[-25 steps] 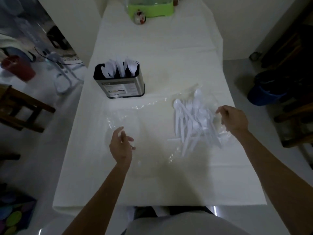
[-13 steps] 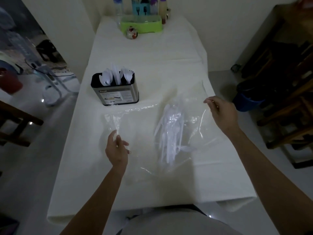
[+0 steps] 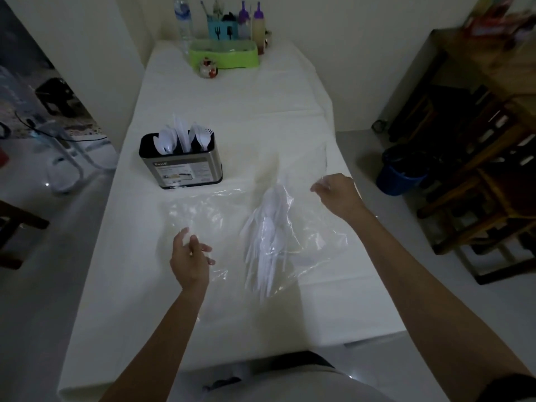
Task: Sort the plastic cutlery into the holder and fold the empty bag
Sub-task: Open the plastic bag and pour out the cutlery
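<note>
A: Left hand (image 3: 190, 261)?
B: Fingers curled, the clear bag (image 3: 313, 227) pinched at its near-left edge.
A: Right hand (image 3: 338, 195)?
B: Closed on the far-right edge; bag held raised, white cutlery (image 3: 268, 239) bunched inside.
A: Holder (image 3: 181, 161)?
B: Stood beyond on the table (image 3: 232, 111), partly filled.
</note>
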Tool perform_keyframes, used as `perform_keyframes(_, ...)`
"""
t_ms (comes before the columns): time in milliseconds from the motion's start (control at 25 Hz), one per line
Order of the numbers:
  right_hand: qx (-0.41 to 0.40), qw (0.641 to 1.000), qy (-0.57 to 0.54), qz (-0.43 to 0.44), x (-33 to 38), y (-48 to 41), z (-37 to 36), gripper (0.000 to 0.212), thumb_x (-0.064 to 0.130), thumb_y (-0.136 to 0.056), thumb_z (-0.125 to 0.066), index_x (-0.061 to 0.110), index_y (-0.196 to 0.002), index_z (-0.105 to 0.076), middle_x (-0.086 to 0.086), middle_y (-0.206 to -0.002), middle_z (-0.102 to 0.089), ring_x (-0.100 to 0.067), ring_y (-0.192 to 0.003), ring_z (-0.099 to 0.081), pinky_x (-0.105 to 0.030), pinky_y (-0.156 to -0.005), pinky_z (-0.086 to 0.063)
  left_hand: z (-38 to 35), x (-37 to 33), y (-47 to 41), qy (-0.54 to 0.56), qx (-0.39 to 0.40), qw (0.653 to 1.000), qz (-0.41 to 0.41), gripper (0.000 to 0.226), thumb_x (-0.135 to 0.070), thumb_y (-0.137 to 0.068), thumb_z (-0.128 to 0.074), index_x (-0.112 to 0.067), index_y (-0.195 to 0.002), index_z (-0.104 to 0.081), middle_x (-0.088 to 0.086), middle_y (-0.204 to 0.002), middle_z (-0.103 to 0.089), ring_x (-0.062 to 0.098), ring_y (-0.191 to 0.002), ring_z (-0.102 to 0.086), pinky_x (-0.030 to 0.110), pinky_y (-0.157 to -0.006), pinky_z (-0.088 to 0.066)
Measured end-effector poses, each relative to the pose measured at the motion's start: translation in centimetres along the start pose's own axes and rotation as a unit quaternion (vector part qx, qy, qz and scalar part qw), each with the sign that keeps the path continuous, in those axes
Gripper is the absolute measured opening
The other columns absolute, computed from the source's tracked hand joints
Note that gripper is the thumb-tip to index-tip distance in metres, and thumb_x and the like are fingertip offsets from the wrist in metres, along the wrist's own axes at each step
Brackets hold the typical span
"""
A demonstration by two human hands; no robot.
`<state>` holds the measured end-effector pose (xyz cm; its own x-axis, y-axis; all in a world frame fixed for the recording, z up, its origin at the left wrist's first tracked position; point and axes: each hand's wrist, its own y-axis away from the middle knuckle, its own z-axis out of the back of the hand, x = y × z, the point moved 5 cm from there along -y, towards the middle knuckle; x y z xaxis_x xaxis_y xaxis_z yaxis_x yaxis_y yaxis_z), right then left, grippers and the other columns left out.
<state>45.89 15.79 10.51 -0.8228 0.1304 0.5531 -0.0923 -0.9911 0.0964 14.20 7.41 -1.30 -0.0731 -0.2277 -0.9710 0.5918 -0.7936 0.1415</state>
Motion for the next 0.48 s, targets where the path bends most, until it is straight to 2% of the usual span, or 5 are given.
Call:
perform_keyframes(80, -0.050, 0.998, 0.038, 0.027, 0.9, 0.4, 1.0, 0.026, 0.018, -0.094, -0.046, 0.017, -0.089, -0.071, -0.007, -0.105, -0.070, -0.029, -0.099, -0.063, -0.036, -0.081, -0.050, 0.1, 0.3, 0.1, -0.001, 0.010, 1.000, 0.017, 0.030, -0.019, -0.100, -0.044, -0.009, -0.128, -0.047, 0.008, -0.067, -0.062, 0.007, -0.030, -0.050, 0.016, -0.034, -0.040)
perform_keyframes(200, -0.117, 0.988, 0.071, 0.070, 2.6, 1.2, 2.8, 0.024, 0.021, -0.097, -0.044, 0.014, -0.089, -0.065, -0.013, -0.094, -0.068, -0.034, -0.089, -0.062, -0.035, -0.067, -0.043, -0.3, 0.3, 0.5, -0.012, 0.045, 0.998, 0.038, 0.028, -0.016, -0.101, -0.041, -0.008, -0.128, -0.042, 0.008, -0.069, -0.061, 0.007, -0.031, -0.051, 0.018, -0.036, -0.044)
perform_keyframes(320, -0.137, 0.981, 0.102, 0.095, 4.3, 1.8, 3.4, 0.021, 0.020, -0.097, -0.041, 0.009, -0.095, -0.059, -0.017, -0.088, -0.066, -0.038, -0.084, -0.061, -0.037, -0.065, -0.043, -0.9, 0.1, 0.9, -0.061, 0.098, 0.993, 0.038, 0.019, -0.015, -0.101, -0.038, -0.020, -0.120, -0.037, 0.008, -0.069, -0.060, 0.009, -0.033, -0.051, 0.021, -0.037, -0.046)
perform_keyframes(480, -0.157, 0.976, 0.073, 0.133, 6.2, 2.3, 4.1, 0.014, 0.017, -0.095, -0.040, 0.009, -0.102, -0.051, -0.024, -0.087, -0.064, -0.043, -0.081, -0.059, -0.043, -0.067, -0.046, -1.3, -0.3, 1.3, -0.082, 0.107, 0.990, 0.046, 0.007, -0.015, -0.099, -0.044, -0.008, -0.099, -0.044, 0.015, -0.069, -0.057, 0.017, -0.037, -0.051, 0.024, -0.039, -0.045)
